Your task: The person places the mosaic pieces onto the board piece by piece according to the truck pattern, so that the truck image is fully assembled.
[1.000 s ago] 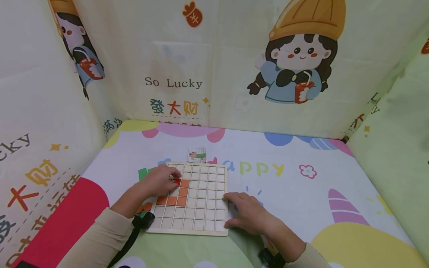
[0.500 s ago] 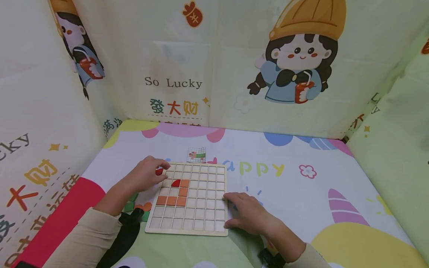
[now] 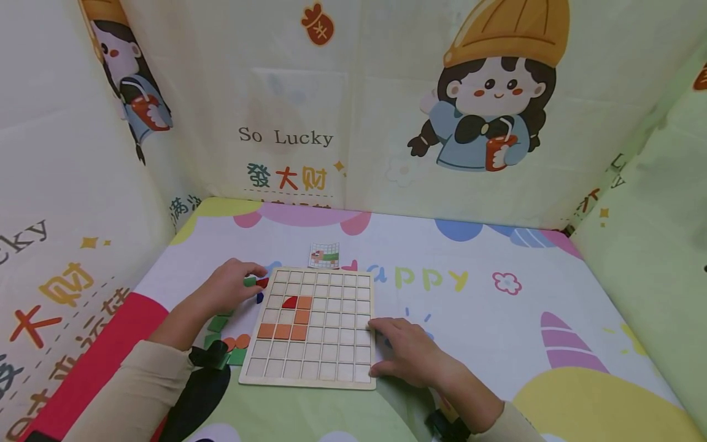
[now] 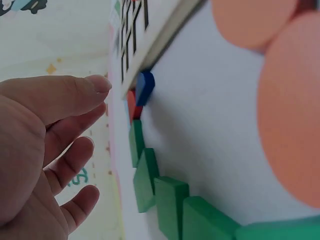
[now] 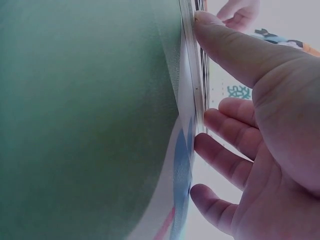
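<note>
A wooden grid board lies flat on the table. In its cells sit several orange square tiles and one red quarter-round tile. My left hand hovers off the board's far left corner, thumb and fingers apart, with nothing between them. Around its fingertips lie a loose red tile, a green tile and a blue tile; the left wrist view shows the blue tile close to the board's edge. My right hand rests its fingertips and thumb along the board's right edge.
Several green tiles run in a line left of the board, partly hidden by the left arm. Orange round tiles lie near them. A small picture card is behind the board. Printed cloth walls enclose the table.
My left hand has left the red quarter-round tile in its cell, moved off the board to the left, then a little further left over the loose tiles. The right hand has stayed put.
</note>
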The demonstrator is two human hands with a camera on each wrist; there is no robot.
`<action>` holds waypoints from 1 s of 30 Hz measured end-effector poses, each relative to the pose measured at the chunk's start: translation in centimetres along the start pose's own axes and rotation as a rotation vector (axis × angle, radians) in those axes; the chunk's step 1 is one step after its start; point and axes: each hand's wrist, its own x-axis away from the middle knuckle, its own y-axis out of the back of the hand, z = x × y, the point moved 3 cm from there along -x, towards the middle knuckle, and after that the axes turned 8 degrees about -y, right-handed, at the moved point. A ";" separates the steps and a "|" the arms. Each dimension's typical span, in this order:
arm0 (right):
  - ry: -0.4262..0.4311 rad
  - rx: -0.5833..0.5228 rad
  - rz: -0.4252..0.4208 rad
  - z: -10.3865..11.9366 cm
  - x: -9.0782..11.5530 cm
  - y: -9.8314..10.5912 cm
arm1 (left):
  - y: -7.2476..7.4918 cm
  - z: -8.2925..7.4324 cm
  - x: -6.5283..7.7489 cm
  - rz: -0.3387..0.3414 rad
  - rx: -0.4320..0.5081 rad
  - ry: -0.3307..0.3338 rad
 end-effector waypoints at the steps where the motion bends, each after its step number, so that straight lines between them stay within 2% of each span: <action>1: 0.000 0.000 0.000 0.0 0.0 0.0 | -0.1 0.2 -0.1 0.003 0.000 0.012; 13: 0.013 0.008 -0.010 0.0 0.0 -0.1 | -0.7 1.0 -0.9 0.036 -0.034 0.063; 23: 0.015 0.013 -0.012 0.0 0.0 0.0 | -1.1 1.5 -1.1 0.036 -0.062 0.025; 30: 0.012 0.010 -0.009 -0.2 -0.1 -0.1 | -1.0 1.2 -0.9 0.054 -0.068 0.009</action>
